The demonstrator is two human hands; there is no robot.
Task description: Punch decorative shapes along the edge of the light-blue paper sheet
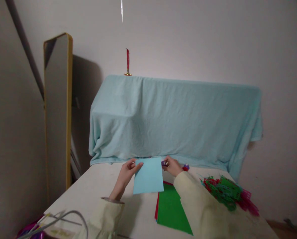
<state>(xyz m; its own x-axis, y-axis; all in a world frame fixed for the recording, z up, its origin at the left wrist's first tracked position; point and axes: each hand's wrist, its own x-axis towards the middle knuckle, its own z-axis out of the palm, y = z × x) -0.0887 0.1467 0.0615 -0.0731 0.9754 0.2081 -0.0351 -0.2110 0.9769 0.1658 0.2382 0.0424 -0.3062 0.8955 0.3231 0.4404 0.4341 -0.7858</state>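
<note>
My left hand [126, 174] pinches the left edge of a light blue sheet of paper [148, 179], thumb in front. The sheet is tilted up above the white table. At the sheet's right edge, my right hand [172, 166] is closed on a small purple object [164, 163] with a pale spot; its kind is not clear, and fingers hide part of it. Beneath the blue sheet and my right sleeve lies a stack of coloured paper, with a green sheet [173, 209] on top and red showing at its edge.
Beyond my right hand sits a small purple and red object [186, 167]. A heap of green, red and pink lacy paper pieces [228, 192] lies to the right. Grey cables [74, 214] loop at front left. A light blue cloth [178, 119] stands behind the table [101, 179]; a mirror [56, 113] leans left.
</note>
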